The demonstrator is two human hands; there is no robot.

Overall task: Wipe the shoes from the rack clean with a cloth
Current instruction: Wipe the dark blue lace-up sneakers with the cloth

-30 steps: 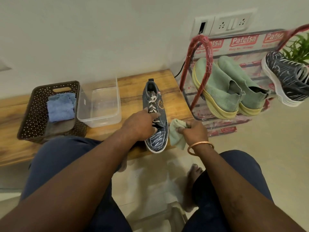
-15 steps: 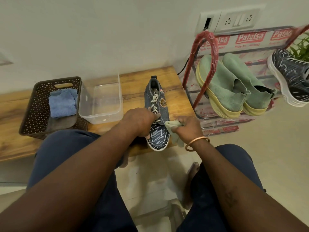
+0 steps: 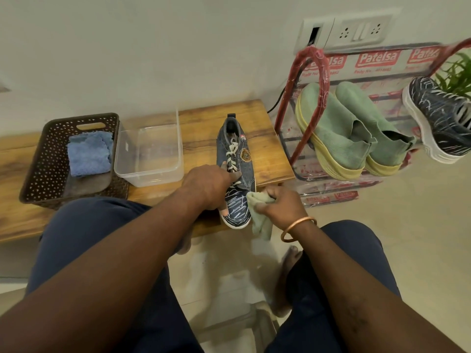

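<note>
A dark denim sneaker with white laces stands on the wooden bench, toe toward me. My left hand grips it from the left side, fingers over the laces and thumb near the toe. My right hand holds a pale green cloth bunched against the right side of the toe; the cloth's tail hangs below the bench edge. On the red shoe rack to the right sit two green slip-on shoes and a matching dark sneaker.
A clear plastic tub and a brown perforated basket holding a blue cloth stand on the bench to the left. A wall socket plate and a cable lie behind the rack. My knees and a bare foot are below.
My right hand brought the cloth from beside the shoe onto its toe and has slid slightly toward me. My left hand closed from resting on the laces to gripping the shoe.
</note>
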